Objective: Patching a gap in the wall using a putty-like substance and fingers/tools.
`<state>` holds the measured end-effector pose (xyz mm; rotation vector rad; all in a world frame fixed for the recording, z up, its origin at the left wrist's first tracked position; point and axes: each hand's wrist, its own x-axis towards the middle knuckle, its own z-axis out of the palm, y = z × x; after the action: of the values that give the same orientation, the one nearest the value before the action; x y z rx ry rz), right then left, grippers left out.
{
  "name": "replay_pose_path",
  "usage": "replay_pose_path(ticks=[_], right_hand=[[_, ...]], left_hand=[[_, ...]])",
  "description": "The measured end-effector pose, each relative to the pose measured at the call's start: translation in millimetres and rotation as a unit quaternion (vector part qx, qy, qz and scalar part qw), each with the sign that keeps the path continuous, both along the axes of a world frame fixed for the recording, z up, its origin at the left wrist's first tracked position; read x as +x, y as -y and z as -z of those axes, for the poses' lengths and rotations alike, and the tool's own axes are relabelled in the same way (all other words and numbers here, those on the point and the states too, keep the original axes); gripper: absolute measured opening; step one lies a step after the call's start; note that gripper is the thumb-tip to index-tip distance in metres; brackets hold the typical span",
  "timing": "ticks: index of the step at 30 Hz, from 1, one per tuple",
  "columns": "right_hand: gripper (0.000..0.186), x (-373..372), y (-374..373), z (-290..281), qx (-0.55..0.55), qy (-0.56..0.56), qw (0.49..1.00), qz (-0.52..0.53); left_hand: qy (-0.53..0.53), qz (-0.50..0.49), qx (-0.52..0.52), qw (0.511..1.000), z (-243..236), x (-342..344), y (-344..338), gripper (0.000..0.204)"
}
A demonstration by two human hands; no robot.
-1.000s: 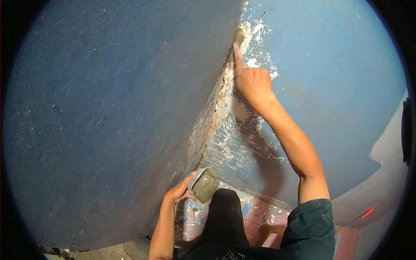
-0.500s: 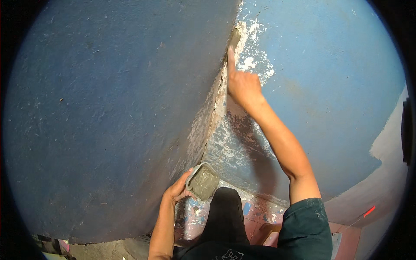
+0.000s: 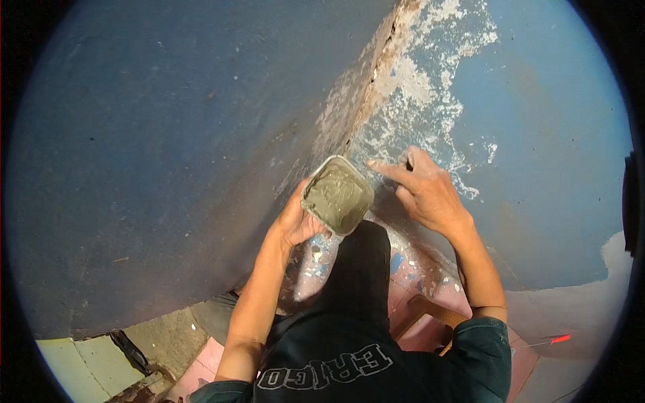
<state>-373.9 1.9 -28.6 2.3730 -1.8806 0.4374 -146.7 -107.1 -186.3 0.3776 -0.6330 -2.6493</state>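
Note:
My left hand (image 3: 296, 218) grips a small square plastic tub (image 3: 364, 176) from its left side. Grey-green wet paste (image 3: 338, 198) fills it, with a smeared, ridged surface. My right hand (image 3: 432, 190) hovers just right of the tub, apart from it. Its index finger stretches toward the rim while the other fingers curl in, and nothing shows in its grasp. Pale residue marks the fingertips. Beyond both hands runs a cracked wall corner (image 3: 371, 87), with flaked paint (image 3: 413, 87) along its right side.
Dark blue wall (image 3: 181, 148) fills the left; a lighter blue wall (image 3: 537, 168) rises on the right. Below the tub, my dark-clothed leg (image 3: 363, 269) stands over a pink floor (image 3: 416, 275) strewn with paint chips. A brown plastic piece (image 3: 433, 312) and a red-handled thin tool (image 3: 560, 339) lie lower right.
My right hand has left the corner crack and come down beside the tub. My left hand has raised the tub higher in view. The view has shifted downward.

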Motion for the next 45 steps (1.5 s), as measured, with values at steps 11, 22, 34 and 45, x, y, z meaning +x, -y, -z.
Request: replay_pose_path(ticks=[11, 22, 34, 45], right_hand=[[0.062, 53, -13, 77, 0.32, 0.586, 0.739, 0.091], [0.068, 43, -11, 94, 0.368, 0.626, 0.683, 0.08], [0.062, 7, 0, 25, 0.27, 0.69, 0.672, 0.01], [0.072, -11, 112, -107, -0.218, 0.114, 0.956, 0.162]], left_hand=[[0.145, -0.091, -0.126, 0.977, -11, -22, -34, 0.069], [0.209, -0.079, -0.173, 0.959, 12, -17, -35, 0.068], [0.097, -0.048, -0.101, 0.989, 15, 1, -15, 0.076], [0.125, -0.036, -0.14, 0.982, -3, 34, -1, 0.07]])
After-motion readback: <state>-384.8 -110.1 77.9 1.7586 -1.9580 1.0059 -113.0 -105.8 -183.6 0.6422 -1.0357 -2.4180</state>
